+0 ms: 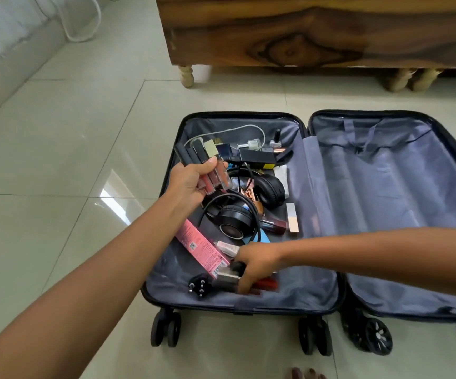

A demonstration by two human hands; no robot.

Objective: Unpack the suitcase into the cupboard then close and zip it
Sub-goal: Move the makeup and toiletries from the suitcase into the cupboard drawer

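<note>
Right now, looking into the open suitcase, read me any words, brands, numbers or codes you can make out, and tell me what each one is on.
No text here can be read.
Pink box: a square code and lines of small print, too blurred to read.
Black box: a yellowish label at its lower right corner, too small to read.
Tubes in the left hand: no print resolvable.
Headphones: no visible marking.

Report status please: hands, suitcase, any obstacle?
Left hand holds a bunch of lip gloss tubes. Right hand grips small items at near end. Suitcase open flat, left half still full. Nothing in the way.
</note>
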